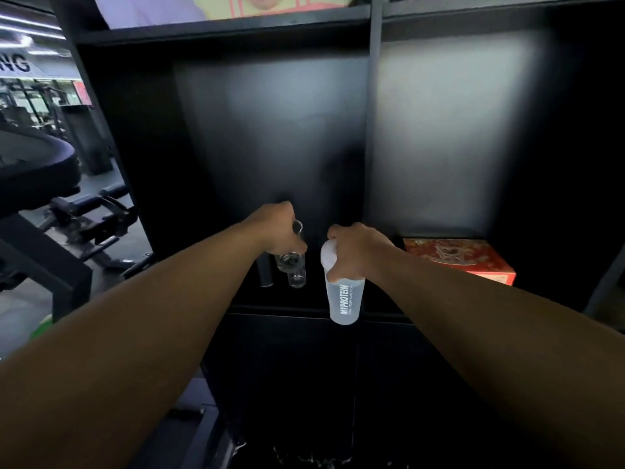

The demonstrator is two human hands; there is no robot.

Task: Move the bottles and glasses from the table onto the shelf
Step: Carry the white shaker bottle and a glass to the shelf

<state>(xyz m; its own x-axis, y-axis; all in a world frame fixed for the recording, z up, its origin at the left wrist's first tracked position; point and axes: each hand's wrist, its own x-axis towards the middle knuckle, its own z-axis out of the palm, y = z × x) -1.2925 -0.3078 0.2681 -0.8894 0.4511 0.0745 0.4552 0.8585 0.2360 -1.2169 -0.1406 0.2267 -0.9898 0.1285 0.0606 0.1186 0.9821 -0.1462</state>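
Both arms reach into the left bay of a black shelf unit. My left hand grips a clear drinking glass from above, just over the shelf board. Below it a second clear glass and a dark cylinder stand on the shelf. My right hand holds a translucent white shaker bottle marked MYPROTEIN by its top; the bottle hangs upright at the shelf's front edge, its base below the board's lip.
A red patterned box lies in the right bay, beyond a vertical divider. A shelf above carries a printed poster. Gym benches and equipment stand to the left of the unit.
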